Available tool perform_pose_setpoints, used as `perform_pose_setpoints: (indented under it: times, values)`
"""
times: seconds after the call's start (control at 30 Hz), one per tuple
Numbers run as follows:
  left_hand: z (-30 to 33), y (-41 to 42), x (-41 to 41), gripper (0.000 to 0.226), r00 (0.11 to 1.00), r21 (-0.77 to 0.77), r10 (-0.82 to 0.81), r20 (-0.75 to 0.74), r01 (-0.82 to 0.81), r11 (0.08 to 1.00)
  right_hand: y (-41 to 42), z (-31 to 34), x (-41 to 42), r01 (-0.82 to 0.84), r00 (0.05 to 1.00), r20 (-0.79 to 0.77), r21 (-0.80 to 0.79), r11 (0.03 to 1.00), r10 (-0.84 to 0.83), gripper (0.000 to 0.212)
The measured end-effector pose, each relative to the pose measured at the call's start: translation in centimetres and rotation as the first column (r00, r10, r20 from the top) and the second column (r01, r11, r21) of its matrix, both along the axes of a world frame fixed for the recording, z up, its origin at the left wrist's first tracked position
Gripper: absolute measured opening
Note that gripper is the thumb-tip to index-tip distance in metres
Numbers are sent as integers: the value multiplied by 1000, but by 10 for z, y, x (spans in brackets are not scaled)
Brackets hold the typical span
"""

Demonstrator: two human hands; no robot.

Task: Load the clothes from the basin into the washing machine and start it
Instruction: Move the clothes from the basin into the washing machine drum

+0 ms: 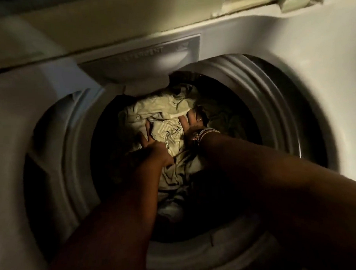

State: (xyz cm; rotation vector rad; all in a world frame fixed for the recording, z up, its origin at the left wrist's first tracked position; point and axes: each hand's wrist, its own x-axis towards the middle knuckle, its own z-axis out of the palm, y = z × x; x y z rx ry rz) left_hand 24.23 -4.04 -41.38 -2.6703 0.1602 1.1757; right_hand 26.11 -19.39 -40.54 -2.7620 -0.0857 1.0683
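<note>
I look straight down into the round tub of a top-loading washing machine (241,75). A heap of pale, crumpled clothes (162,113) fills the dim drum. Both my arms reach into it. My left hand (151,144) lies on the left of the heap with fingers spread, pressing into the cloth. My right hand (191,124), with bangles on its wrist, lies flat on the right of the heap, fingers spread over the fabric. Neither hand has cloth bunched in a fist. The basin is out of view.
A ribbed white ring (75,139) surrounds the tub opening. A rectangular detergent compartment (141,59) sits at the tub's far rim. The raised lid's edge (249,3) runs across the top. The light is dim and the drum's depths are black.
</note>
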Motion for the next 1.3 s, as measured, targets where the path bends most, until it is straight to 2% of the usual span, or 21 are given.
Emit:
perform_pose_setpoints:
  times: [0.23,0.37,0.43,0.53,0.6,0.67,0.7,0.77,0.9,1.03,1.3]
  values:
    - [69,6,-24,111,987,-85,47,-154,-61,995,-2,56,-12,-106,992,-79,-44,993,102,89]
    - [92,15,-38,121,980,-152,60,-187,-89,984,-16,87,-26,-132,989,-67,8,991,133,83]
    - [115,19,-41,128,976,-214,67,-206,-112,970,-21,106,-31,-141,986,-84,32,990,143,89]
    - [154,29,-47,157,980,-387,166,-108,-196,901,-20,143,-43,-152,984,-88,16,988,153,118]
    - [184,39,-57,141,974,-518,225,38,-173,837,-14,175,-53,-178,983,-37,-10,984,177,126]
    - [211,45,-67,112,956,-604,271,111,-152,782,-9,207,-59,-181,983,24,-3,983,181,123]
    - [225,48,-73,104,946,-630,291,140,-142,764,-6,226,-63,-190,980,52,-2,982,189,122]
    - [255,50,-82,103,930,-654,301,210,-95,750,-2,263,-68,-203,974,98,-13,979,204,120]
    - [302,50,-97,103,921,-624,267,284,-34,781,3,317,-76,-175,965,198,-13,985,174,122]
    - [340,45,-101,101,881,-666,328,342,-19,745,1,367,-88,-173,942,288,-20,985,171,122]
    - [387,26,-108,104,891,-686,301,339,15,728,-17,414,-116,-157,942,285,-98,983,179,121]
